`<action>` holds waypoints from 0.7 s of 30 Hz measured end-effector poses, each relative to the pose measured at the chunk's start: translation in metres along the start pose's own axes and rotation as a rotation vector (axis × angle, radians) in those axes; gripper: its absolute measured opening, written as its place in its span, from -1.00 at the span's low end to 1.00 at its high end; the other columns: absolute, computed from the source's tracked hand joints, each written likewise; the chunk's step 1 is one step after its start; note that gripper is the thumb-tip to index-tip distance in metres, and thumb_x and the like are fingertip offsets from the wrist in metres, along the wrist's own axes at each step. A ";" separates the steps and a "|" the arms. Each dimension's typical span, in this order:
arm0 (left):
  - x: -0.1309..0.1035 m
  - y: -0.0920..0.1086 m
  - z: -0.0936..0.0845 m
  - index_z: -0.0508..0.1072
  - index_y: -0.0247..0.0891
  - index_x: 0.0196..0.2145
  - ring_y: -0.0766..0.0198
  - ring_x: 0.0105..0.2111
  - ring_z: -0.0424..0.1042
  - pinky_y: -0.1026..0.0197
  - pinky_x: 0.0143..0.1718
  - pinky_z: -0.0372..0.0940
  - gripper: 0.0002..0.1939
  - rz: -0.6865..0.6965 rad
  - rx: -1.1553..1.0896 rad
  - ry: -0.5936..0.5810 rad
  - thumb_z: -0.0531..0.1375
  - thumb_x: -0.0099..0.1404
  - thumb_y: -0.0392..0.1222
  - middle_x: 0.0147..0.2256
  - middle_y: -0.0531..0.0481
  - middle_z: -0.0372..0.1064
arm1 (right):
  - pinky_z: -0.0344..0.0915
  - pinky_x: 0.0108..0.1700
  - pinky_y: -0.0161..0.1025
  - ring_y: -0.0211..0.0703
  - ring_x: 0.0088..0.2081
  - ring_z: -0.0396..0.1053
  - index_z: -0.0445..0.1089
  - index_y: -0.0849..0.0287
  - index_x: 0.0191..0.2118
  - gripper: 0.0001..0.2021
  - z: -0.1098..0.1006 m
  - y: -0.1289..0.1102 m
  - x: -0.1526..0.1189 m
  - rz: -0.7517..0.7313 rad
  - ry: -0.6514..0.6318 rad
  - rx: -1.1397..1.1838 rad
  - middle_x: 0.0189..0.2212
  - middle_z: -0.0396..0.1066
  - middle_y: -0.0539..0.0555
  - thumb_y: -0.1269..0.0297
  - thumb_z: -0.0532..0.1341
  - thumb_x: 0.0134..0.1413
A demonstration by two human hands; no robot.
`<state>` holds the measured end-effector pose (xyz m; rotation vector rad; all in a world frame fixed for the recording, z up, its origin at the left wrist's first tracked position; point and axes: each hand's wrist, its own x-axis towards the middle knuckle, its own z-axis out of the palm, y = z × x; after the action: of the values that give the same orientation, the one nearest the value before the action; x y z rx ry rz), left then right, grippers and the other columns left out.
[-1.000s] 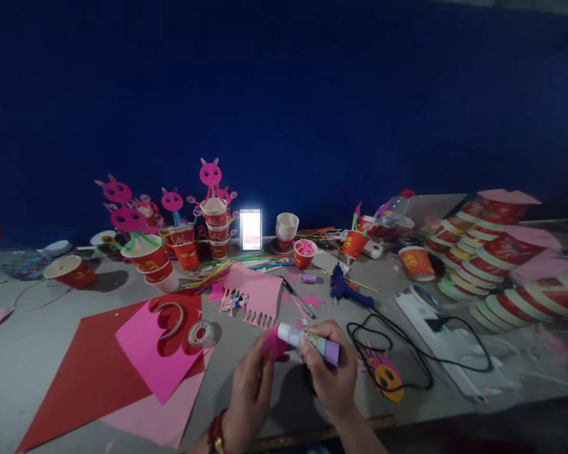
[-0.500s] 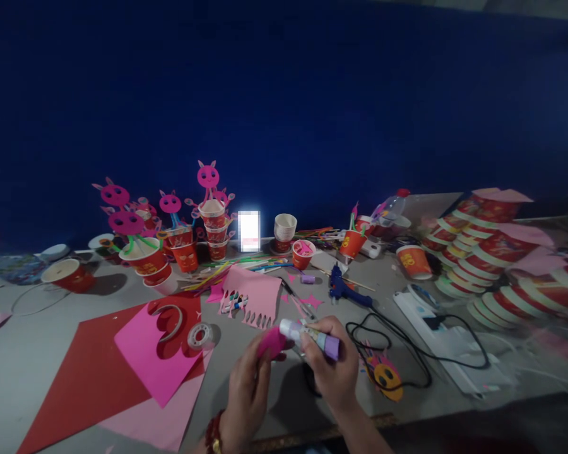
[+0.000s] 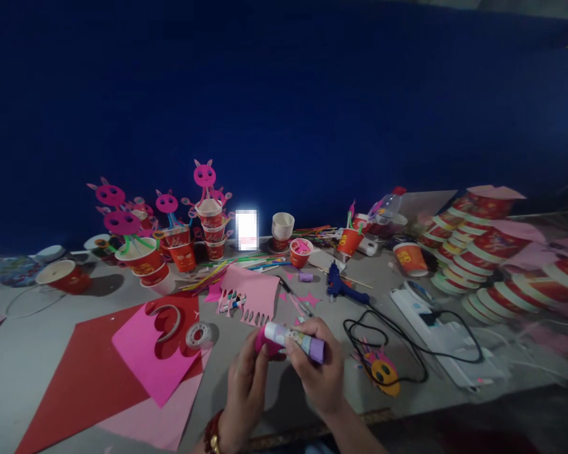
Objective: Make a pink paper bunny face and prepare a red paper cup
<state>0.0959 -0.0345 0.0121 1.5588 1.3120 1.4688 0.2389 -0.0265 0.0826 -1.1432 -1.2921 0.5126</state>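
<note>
My right hand [image 3: 318, 366] is closed around a glue stick [image 3: 299, 342] with a white tip end and a purple base. The stick is tilted, its white end at the upper left against a magenta paper piece [image 3: 264, 343]. That piece is pinched between the thumb and fingers of my left hand [image 3: 246, 378]; part of it is hidden behind the stick and fingers. On the table beyond lies a purple cap [image 3: 305, 277]. A fringed light pink sheet [image 3: 252, 291] with small marker-like items on it lies just past my hands.
Left are a red sheet [image 3: 80, 372], a cut magenta sheet [image 3: 142, 359] and a tape roll [image 3: 199, 335]. To the right are a blue glue gun [image 3: 343, 287], its black cord, a white power strip [image 3: 435, 334] and stacked paper cups [image 3: 483, 265]. Decorated cups [image 3: 139, 258] stand at the back left.
Both hands are still holding the same things. The glue stick has moved left, and its white end now overlaps the magenta piece more. The view has shifted slightly.
</note>
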 end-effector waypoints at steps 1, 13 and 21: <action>0.000 0.001 -0.001 0.44 -0.19 0.09 0.04 -0.05 0.56 0.10 -0.06 0.50 -0.61 0.011 -0.001 0.002 0.17 0.41 0.02 0.00 -0.19 0.53 | 0.20 -0.57 -0.37 -0.28 -0.60 0.26 0.38 0.14 -0.40 -0.90 -0.001 0.002 0.001 -0.011 0.001 -0.010 -0.56 0.34 -0.07 0.31 0.29 0.09; 0.010 0.015 -0.002 0.40 -0.23 0.09 0.12 -0.27 0.63 0.12 -0.15 0.51 -0.66 -0.143 -0.252 -0.182 0.08 0.48 -0.03 -0.14 -0.14 0.61 | 0.17 -0.64 -0.40 -0.30 -0.67 0.21 0.35 0.13 -0.39 -0.86 -0.028 0.022 0.005 0.177 0.209 0.134 -0.65 0.33 -0.10 0.25 0.30 0.11; -0.001 -0.001 -0.001 0.40 -0.20 0.13 0.11 -0.15 0.60 0.15 -0.12 0.51 -0.62 0.039 -0.073 -0.062 0.15 0.43 -0.03 -0.03 -0.17 0.55 | 0.23 -0.57 -0.37 -0.27 -0.60 0.28 0.39 0.14 -0.38 -0.93 -0.004 -0.003 0.001 0.038 0.023 0.051 -0.55 0.34 -0.06 0.31 0.28 0.08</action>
<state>0.0955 -0.0358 0.0111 1.5775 1.1858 1.4644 0.2414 -0.0285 0.0862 -1.1292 -1.2331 0.5561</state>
